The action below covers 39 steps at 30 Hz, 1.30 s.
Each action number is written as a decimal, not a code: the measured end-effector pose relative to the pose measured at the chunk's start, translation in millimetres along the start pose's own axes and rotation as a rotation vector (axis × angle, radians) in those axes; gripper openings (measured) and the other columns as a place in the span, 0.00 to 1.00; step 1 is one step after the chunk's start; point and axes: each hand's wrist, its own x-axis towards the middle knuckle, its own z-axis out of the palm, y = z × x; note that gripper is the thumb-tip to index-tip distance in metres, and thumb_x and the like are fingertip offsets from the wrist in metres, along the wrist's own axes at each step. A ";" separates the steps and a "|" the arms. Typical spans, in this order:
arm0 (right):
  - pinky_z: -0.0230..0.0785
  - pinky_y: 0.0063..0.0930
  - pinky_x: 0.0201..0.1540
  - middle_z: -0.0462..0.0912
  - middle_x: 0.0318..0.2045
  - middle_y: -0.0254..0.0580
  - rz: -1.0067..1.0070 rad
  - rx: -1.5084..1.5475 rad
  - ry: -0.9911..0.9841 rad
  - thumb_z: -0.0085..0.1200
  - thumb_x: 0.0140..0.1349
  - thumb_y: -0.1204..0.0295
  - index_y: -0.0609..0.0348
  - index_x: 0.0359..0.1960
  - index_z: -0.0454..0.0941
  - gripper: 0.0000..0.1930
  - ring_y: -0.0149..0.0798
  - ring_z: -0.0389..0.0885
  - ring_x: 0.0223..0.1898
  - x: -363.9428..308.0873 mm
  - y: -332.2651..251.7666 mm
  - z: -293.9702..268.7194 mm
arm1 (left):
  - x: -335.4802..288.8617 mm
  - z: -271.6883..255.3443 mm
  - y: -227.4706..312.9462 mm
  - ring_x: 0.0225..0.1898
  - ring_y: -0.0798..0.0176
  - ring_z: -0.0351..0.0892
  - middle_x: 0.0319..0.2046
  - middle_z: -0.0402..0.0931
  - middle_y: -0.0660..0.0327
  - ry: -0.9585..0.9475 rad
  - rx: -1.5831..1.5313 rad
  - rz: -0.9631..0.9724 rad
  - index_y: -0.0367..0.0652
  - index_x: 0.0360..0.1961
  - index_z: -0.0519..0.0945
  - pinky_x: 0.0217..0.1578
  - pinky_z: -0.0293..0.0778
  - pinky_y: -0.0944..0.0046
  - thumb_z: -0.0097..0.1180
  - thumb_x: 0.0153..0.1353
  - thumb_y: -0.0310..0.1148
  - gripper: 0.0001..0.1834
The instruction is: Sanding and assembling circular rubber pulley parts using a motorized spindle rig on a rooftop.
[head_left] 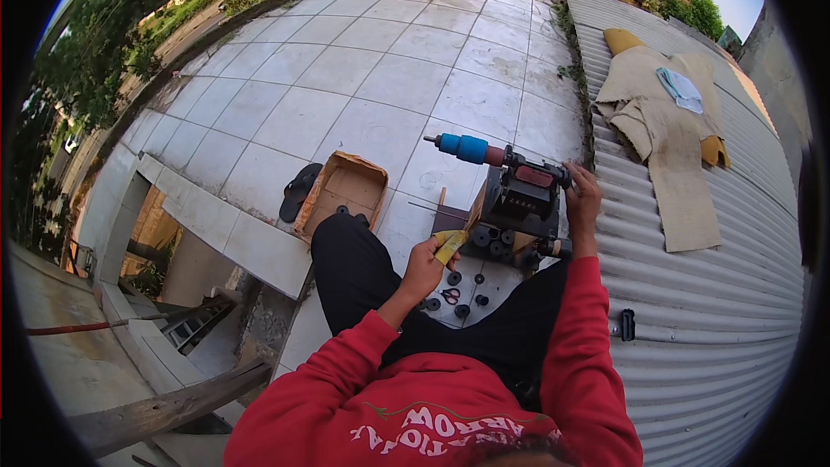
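In front of my knees stands a small black machine (524, 194) on a dark base, with a horizontal spindle that carries a blue sleeve (465, 148) at its left end. My left hand (424, 268) is closed on a yellow strip (450, 246), which slants up toward the machine's left side. At the machine's right end, the fingers of my right hand (584, 193) are bent round a dark knob (565, 176), partly hidden by them. Several black round pieces (463, 310) lie below the machine and between my legs. Small scissors (450, 296) are among them.
An open cardboard box (350, 183) holds a few dark pieces to the left, beside a black sandal (301, 190). Corrugated roofing (692, 294) runs along my right, bearing beige cloth (657, 104) and a small black object (628, 325). A drop opens beyond the ledge (226, 233) at left.
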 end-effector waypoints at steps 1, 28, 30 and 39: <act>0.74 0.40 0.57 0.88 0.46 0.46 0.019 0.005 -0.023 0.64 0.60 0.79 0.56 0.51 0.87 0.16 0.51 0.84 0.51 -3.4 2.7 3.3 | -0.2 0.0 1.0 0.31 0.74 0.78 0.33 0.82 0.62 0.003 -0.002 -0.003 0.31 0.58 0.81 0.33 0.76 0.72 0.53 0.77 0.26 0.14; 0.73 0.39 0.59 0.88 0.47 0.44 -0.029 -0.018 0.013 0.64 0.60 0.79 0.55 0.52 0.88 0.17 0.49 0.83 0.52 9.6 -18.0 -27.2 | 0.7 -0.4 -0.6 0.30 0.74 0.78 0.33 0.82 0.63 0.020 -0.017 0.009 0.32 0.58 0.81 0.32 0.76 0.72 0.52 0.76 0.26 0.14; 0.74 0.39 0.57 0.88 0.47 0.45 -0.018 -0.023 0.003 0.65 0.60 0.78 0.55 0.52 0.88 0.17 0.50 0.84 0.52 9.3 -7.2 -13.4 | -0.1 -1.4 -0.1 0.30 0.73 0.79 0.33 0.82 0.63 0.024 -0.019 0.012 0.32 0.58 0.81 0.32 0.76 0.72 0.52 0.76 0.26 0.14; 0.75 0.39 0.55 0.88 0.45 0.48 0.119 0.027 -0.086 0.65 0.59 0.79 0.58 0.47 0.88 0.14 0.51 0.86 0.51 -57.3 22.6 14.9 | 2.1 0.3 5.6 0.30 0.74 0.78 0.33 0.82 0.63 0.046 -0.008 0.026 0.31 0.57 0.81 0.33 0.76 0.72 0.52 0.76 0.25 0.13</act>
